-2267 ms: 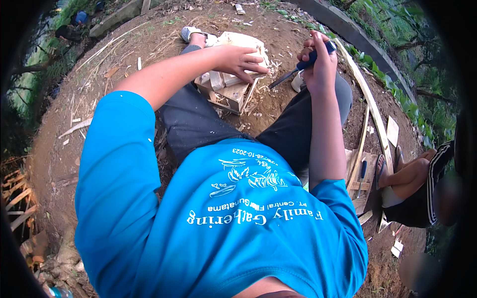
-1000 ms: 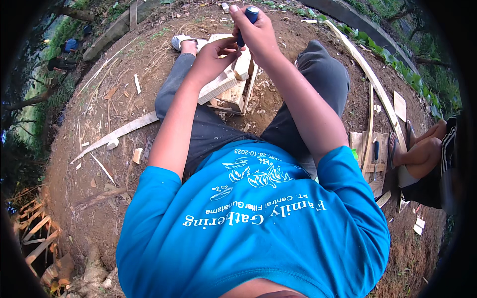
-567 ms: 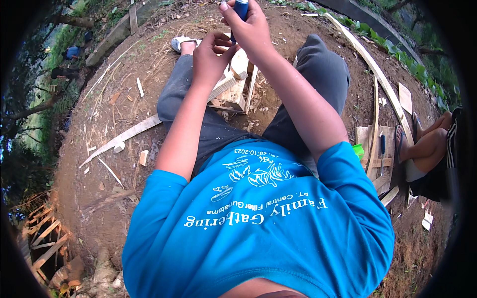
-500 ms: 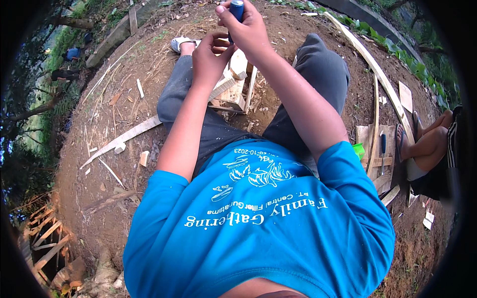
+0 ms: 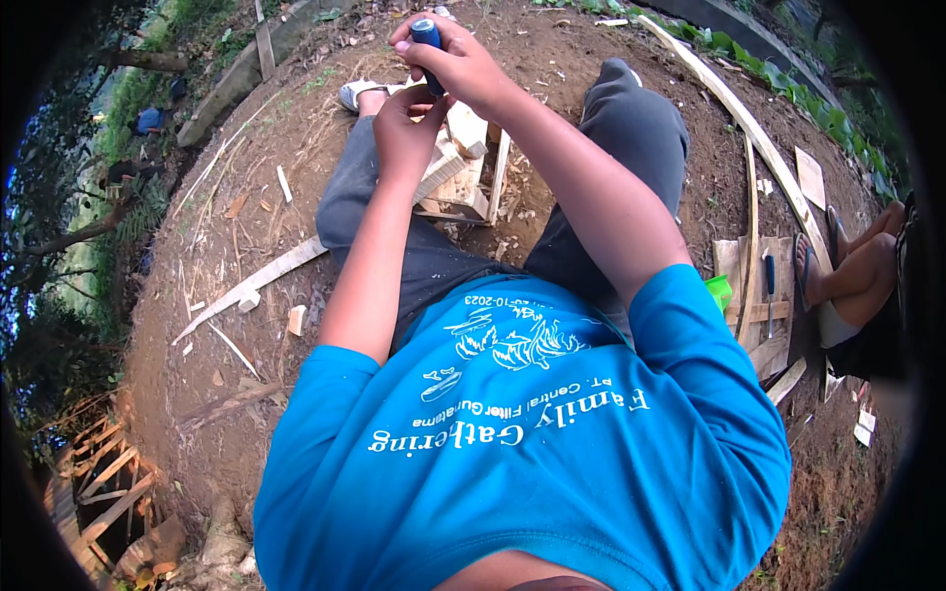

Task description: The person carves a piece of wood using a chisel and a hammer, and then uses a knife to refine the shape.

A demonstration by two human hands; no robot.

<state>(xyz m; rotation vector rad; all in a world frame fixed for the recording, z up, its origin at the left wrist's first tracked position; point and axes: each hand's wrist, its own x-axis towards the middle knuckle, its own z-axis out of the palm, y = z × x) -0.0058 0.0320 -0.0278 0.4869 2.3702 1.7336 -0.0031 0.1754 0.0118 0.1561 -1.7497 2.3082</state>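
The right hand (image 5: 463, 64) was curled tight around a blue-handled tool (image 5: 427, 44), while the left hand (image 5: 406, 123) fingers pinched its lower end, above the wooden block (image 5: 463, 172) between the knees.

Lighting: soft, even daylight, no single source to be made out; no hard shadows are cast on the bare soil (image 5: 256, 148). Brightness: moderate near and centre; the blue shirt (image 5: 532, 463) is rendered vividly, without glare. Far-left vegetation is shown dim and murky. Vignette: a black circular border is seen at left, right and the corners. Distortion: strong fisheye; the long wooden slat (image 5: 749, 128) at far right is bent into a curve. Sharpness: good at centre, softened toward the rim.
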